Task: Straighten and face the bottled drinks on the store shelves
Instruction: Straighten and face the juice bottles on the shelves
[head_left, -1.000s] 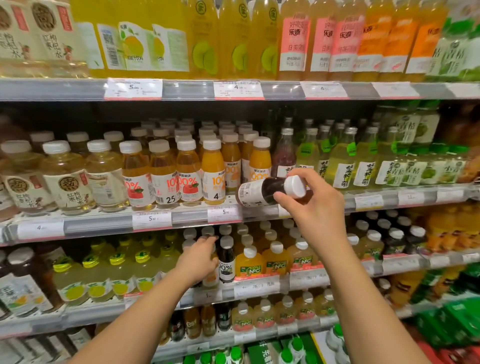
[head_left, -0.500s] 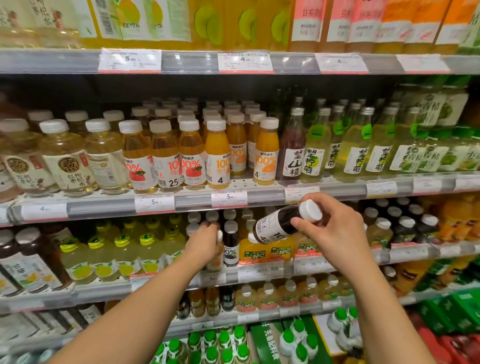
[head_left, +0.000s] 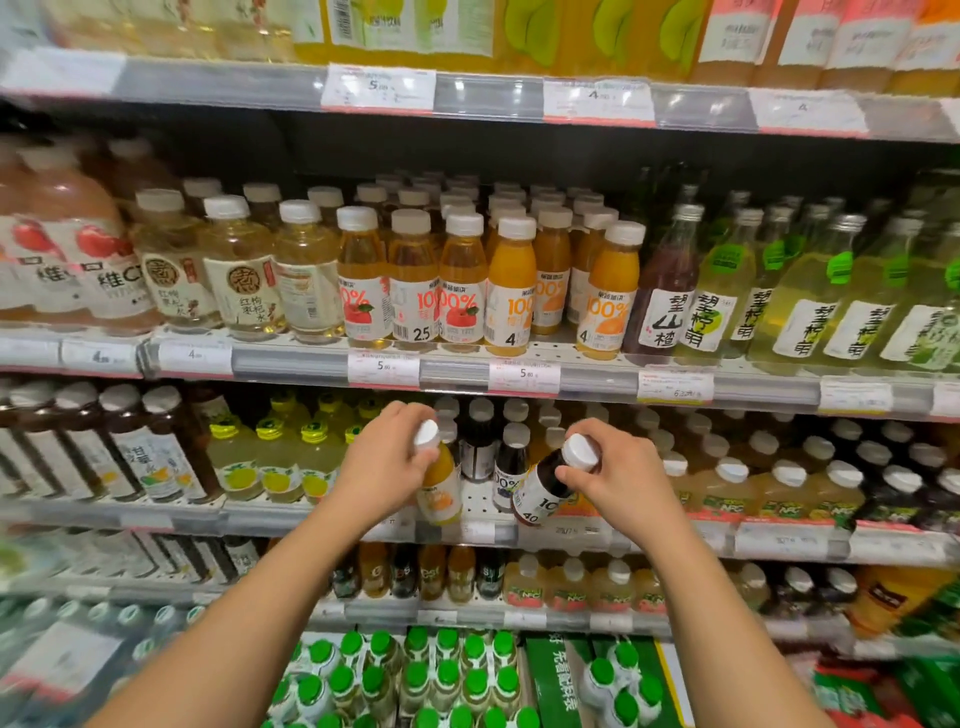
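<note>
Dark bottle (head_left: 545, 488) lowered to shelf – right hand (head_left: 618, 483) grips it; left hand (head_left: 384, 467) grips orange bottle (head_left: 441, 488).

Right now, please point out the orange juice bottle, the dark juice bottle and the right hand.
orange juice bottle (head_left: 442, 493), head view, label.
dark juice bottle (head_left: 540, 491), head view, label.
right hand (head_left: 621, 480), head view, back of hand.

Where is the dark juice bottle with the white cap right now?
In the head view, just right of centre, the dark juice bottle is gripped near its cap by the right hand, tilted, at the front of the third shelf, right of the orange juice bottle.
</note>
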